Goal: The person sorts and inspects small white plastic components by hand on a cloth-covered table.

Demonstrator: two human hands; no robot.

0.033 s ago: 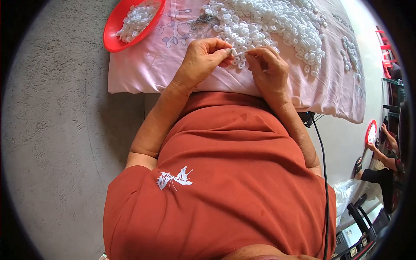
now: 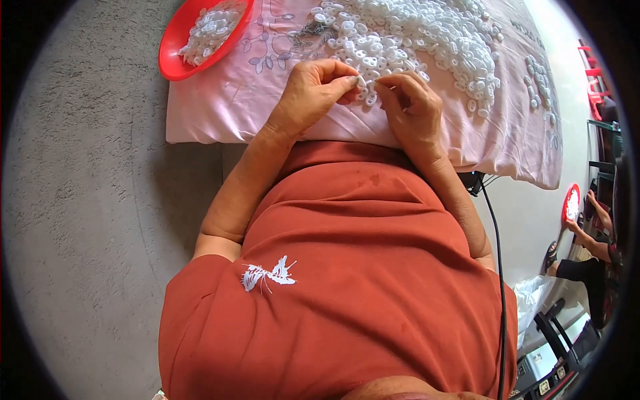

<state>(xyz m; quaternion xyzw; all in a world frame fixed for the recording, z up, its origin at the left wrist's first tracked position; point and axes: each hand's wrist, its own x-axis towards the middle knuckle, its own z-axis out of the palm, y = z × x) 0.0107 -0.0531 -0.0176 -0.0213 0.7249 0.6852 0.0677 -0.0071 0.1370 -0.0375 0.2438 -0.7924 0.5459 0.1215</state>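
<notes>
My left hand (image 2: 313, 90) pinches a small white oval plastic piece (image 2: 362, 81) between thumb and forefinger. Close beside it on the right, the thumb and fingers of my right hand (image 2: 413, 103) are drawn together; whatever they hold is too small to make out. Both hands are over the near part of the pink cloth (image 2: 207, 110). Just beyond them lies a large heap of similar white plastic pieces (image 2: 427, 33) with holes. Thin grey metal bits (image 2: 313, 40) lie at the heap's left edge.
A red bowl (image 2: 172, 50) with white pieces stands at the cloth's far left corner. A smaller group of white pieces (image 2: 537, 83) lies at the right. A black cable (image 2: 497, 247) hangs along my right side. Another person's hand (image 2: 572, 225) holds a red bowl farther right.
My right hand has shifted very slightly to the left, its fingertips nearer the white piece. My left hand keeps its pinch almost unmoved.
</notes>
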